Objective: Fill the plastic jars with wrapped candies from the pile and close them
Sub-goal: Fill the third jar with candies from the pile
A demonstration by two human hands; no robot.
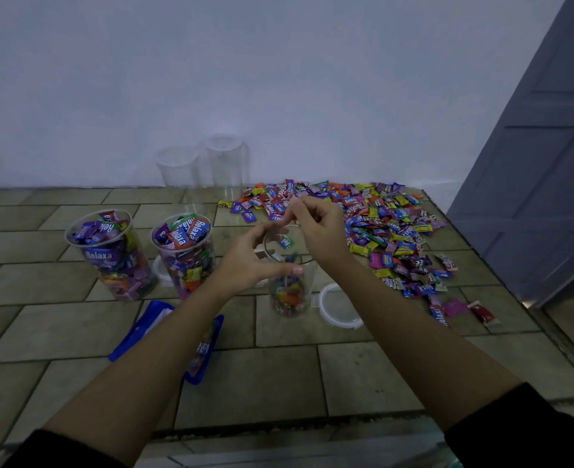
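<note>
Left hand: the left hand (252, 255) is gripping the part-filled jar (289, 298) near its rim, fingers curling round the far side and the thumb lying across the near wall.
Right hand: the right hand (316, 231) is hovering just above the jar's mouth, fingers loosely curled with thumb and forefinger tips close together; I cannot tell whether anything is pinched between them.
Part-filled jar: it is standing upright on the tiled floor (363, 376) between the two forearms, with no lid on, and is holding candies in its lower part only.
Loose candy: a green-wrapped candy (286, 243) is showing inside the jar's upper part, below the right hand and above the candies at the bottom.
Candy pile: the pile (380, 224) is spreading over the floor to the right of the jar, reaching back to the wall.
Lid: a clear lid (339, 309) is lying flat on the floor just right of the jar.
Full jars: two jars (110, 255) (184, 255) are standing to the left, packed to the brim and uncovered.
Empty jars: two clear lidded jars (177, 167) (225, 160) are standing against the wall.
Blue bag: a blue bag (137, 332) is lying under the left forearm.
</note>
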